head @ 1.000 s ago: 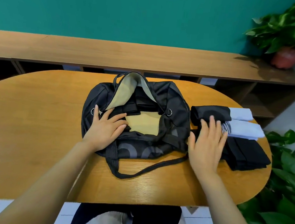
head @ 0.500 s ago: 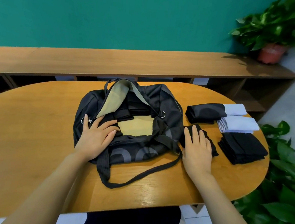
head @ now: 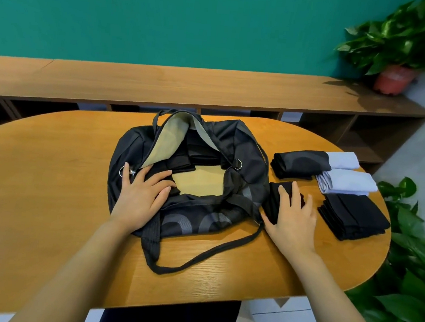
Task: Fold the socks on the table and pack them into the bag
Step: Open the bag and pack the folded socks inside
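Note:
The black duffel bag [head: 247,164] lies unzipped in the middle of the table, showing its tan lining and dark folded items inside. My left hand [head: 141,193] rests spread on the bag's left rim, by the zipper end. A folded black sock [head: 274,202] lies just right of the bag. My right hand [head: 291,216] lies on it with fingers laid across the top and the thumb at its near-left edge. Further right are a black-and-white folded pair [head: 301,163], a white folded pair [head: 348,183] and a stack of black socks [head: 355,217].
The bag's strap [head: 197,259] loops toward the oval table's near edge [head: 193,310]. A low wooden shelf [head: 187,86] runs behind the table. Potted plants stand at the back right [head: 406,49] and beside the table's right end [head: 417,268].
My right hand has slid a folded black sock from the piles at the right over to the bag's side. My left hand stays on the bag's rim. The view has shifted slightly.

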